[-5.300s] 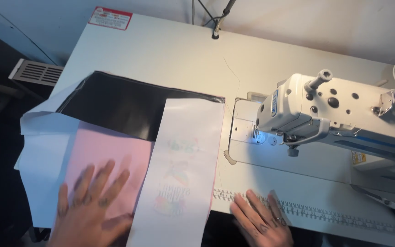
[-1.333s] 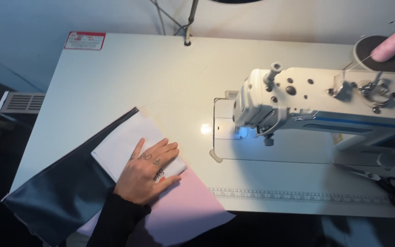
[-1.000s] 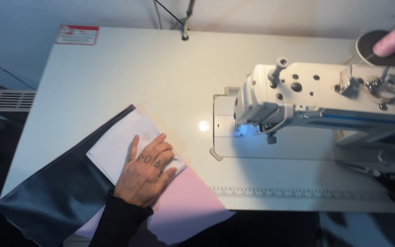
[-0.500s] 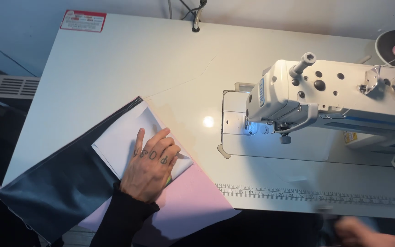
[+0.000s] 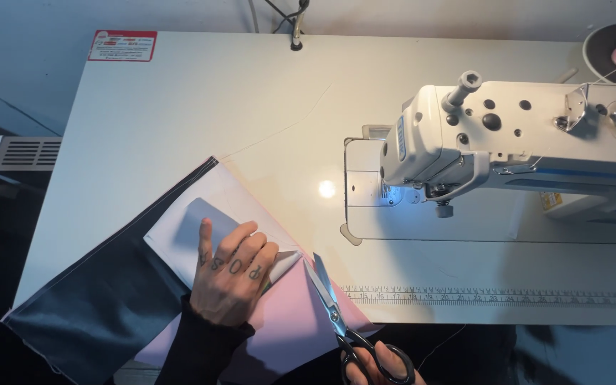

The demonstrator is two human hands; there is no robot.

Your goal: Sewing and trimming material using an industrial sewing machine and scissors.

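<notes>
Nearest, the right hand grips black-handled steel scissors, blades parted just beside the pale pink fabric sheet. The left hand lies flat, fingers spread, pinning the folded white paper piece over dark navy cloth. Keeping that palm firm should steady any cut. Farther right on the white tabletop stands a white industrial sewing machine.

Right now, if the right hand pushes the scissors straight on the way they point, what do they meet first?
Probably the folded white fabric corner beside the left hand; the scissors in the right hand point up-left over pink fabric.
</notes>
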